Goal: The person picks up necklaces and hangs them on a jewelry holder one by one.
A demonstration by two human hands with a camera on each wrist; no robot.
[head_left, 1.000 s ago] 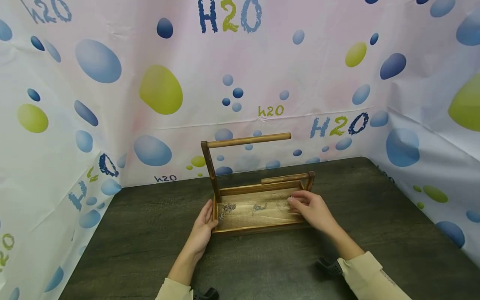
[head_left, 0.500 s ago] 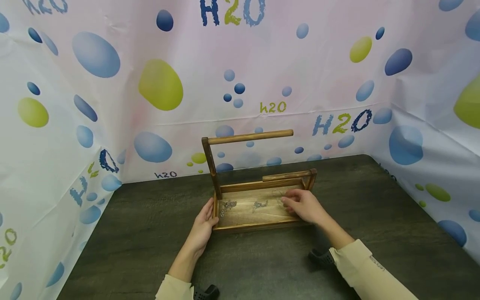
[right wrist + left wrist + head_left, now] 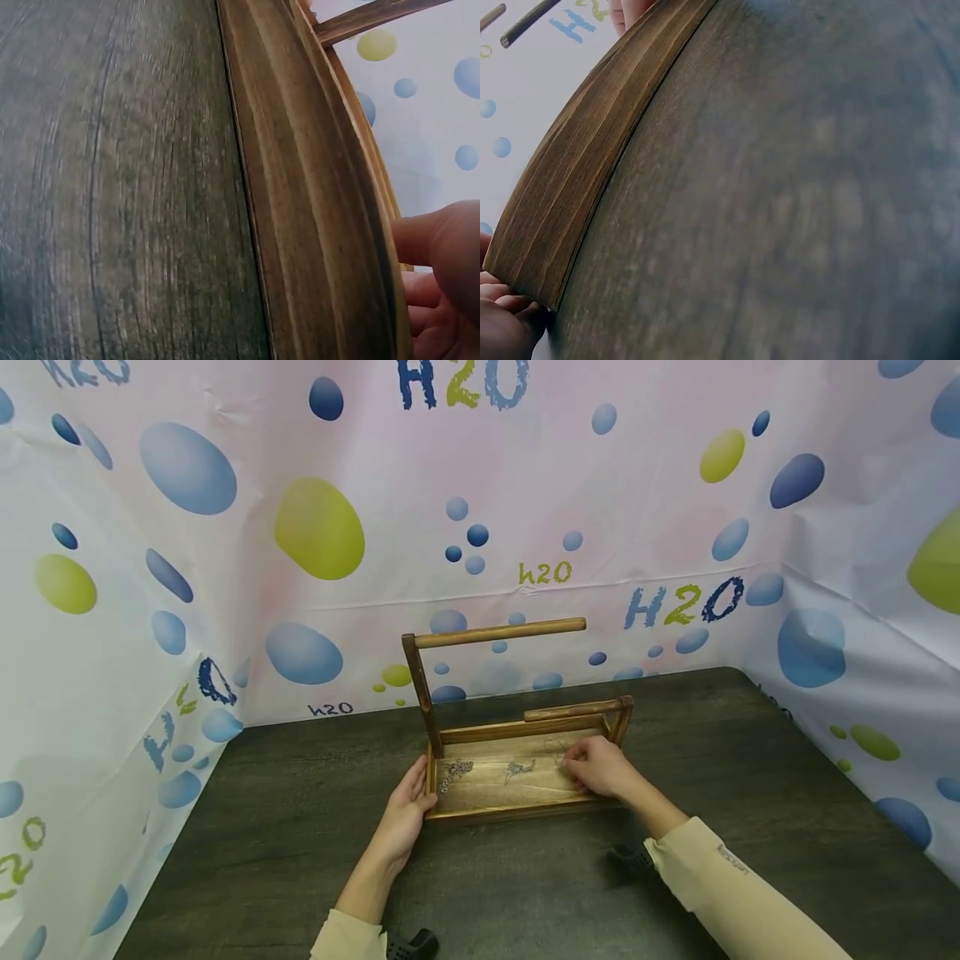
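A wooden jewelry stand [image 3: 510,812] with a shallow tray base sits on the table. My left hand [image 3: 405,810] grips its left end, thumb over the front corner; in the left wrist view that hand's fingers [image 3: 506,322] curl at the corner. Inside the tray lie a bunched silvery chain [image 3: 457,770] at the left and a smaller chain [image 3: 517,769] in the middle. At the right end my right hand [image 3: 600,764] reaches in, fingertips pinched together at a very thin chain [image 3: 555,745], partly hidden by the hand. The right wrist view shows thumb and curled fingers [image 3: 450,277] beyond the front wall.
A tall post at the stand's left carries a long horizontal bar [image 3: 498,633]. The lower post at the right has a shorter bar [image 3: 573,711] above the tray's back. Behind the dark table [image 3: 300,827] hangs a patterned white sheet [image 3: 525,485].
My right hand has moved a little left and lower within the tray, fingers closer together. The left hand keeps its grip on the stand. The head view has tilted slightly.
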